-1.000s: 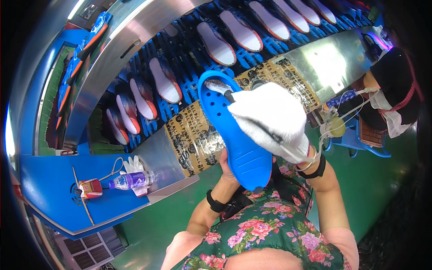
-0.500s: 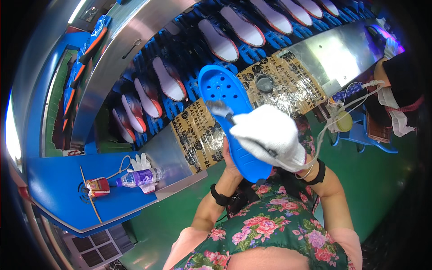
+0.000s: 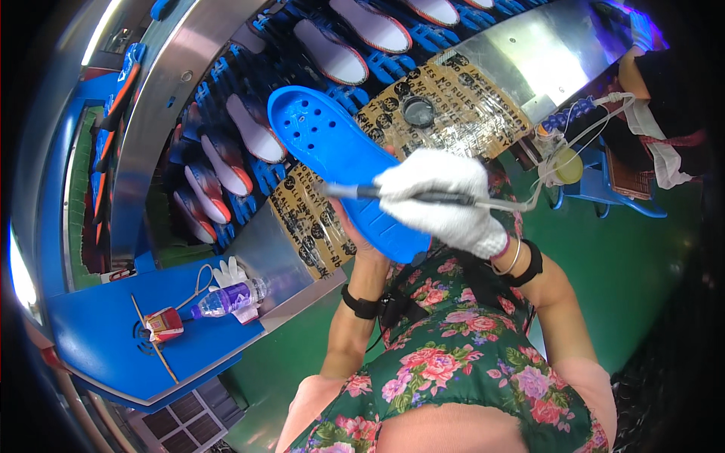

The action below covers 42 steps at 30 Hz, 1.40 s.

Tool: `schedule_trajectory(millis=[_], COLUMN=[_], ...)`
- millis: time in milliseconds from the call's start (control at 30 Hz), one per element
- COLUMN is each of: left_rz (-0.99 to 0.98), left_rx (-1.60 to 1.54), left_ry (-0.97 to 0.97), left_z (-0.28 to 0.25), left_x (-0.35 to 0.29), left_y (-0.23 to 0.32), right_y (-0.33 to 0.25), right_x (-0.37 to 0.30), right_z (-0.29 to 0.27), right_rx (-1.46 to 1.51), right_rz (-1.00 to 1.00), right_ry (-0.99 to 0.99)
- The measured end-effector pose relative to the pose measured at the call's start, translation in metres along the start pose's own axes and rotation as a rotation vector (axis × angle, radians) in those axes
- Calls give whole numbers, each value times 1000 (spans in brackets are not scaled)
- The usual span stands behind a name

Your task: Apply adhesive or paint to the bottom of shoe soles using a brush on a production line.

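Observation:
A blue shoe sole (image 3: 325, 151) with several round holes at its toe end is held up over the bench, toe pointing far left. My bare left hand (image 3: 365, 240) grips it from below at the side; most of its fingers are hidden behind the sole. In a white knitted glove, my right hand (image 3: 445, 200) closes round a brush (image 3: 342, 191) with a dark handle and a pale tube trailing from its back end. The brush head lies across the sole's left edge; I cannot tell whether it touches.
Beyond, shoe uppers (image 3: 328, 53) stand in rows on blue holders. A small round black dish (image 3: 418, 112) sits on the taped cardboard (image 3: 468, 106). At left, a bottle (image 3: 226, 299) and a red carton (image 3: 164, 325) lie on a blue table (image 3: 98, 317). Another person's arm (image 3: 633, 74) shows at right.
The sole has shifted left and tilted further, its toe swinging to the left. My gloved hand turned, bringing the brush from the sole's middle to its left edge.

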<state>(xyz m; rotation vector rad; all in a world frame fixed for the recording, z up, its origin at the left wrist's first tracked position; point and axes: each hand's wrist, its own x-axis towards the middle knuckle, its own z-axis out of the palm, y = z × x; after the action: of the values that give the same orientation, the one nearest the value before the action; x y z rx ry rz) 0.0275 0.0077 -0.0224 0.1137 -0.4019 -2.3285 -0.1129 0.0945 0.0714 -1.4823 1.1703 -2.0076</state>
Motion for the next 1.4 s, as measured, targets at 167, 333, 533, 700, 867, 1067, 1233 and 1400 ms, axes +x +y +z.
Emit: schedule_trajectory(millis=[167,333,533,700,867,1067,1233,1400], left_rz=[1,-69,-110,-14,-216,-242,-234,-376], left_rx=[75,-199,-80,-106,-36,-127,-49,-18], left_ry=[-72,-128,-214,-34,-214,-214,-188,-205], left_z=[15,23,7,27,9,29,12,1], left_x=[8,12,24,19,21,20,25,34], left_y=[-1,-2,13,9,26,25,36,46], right_y=[-2,3,-1,5,-3,6,-5,1], right_x=[-8,-12,-26,-22,-43,-36,-47,-44], right_z=[-1,-5,1,-10,-3,-12,-9,-12], right_rx=[-408,-105,-289,-134,-251,-230,-130,-244], right_rz=[-221,-16,-212,25,-199,-99,17,-116], right_ry=[-48,-78,-208,-89,-318,-234,-308,-288])
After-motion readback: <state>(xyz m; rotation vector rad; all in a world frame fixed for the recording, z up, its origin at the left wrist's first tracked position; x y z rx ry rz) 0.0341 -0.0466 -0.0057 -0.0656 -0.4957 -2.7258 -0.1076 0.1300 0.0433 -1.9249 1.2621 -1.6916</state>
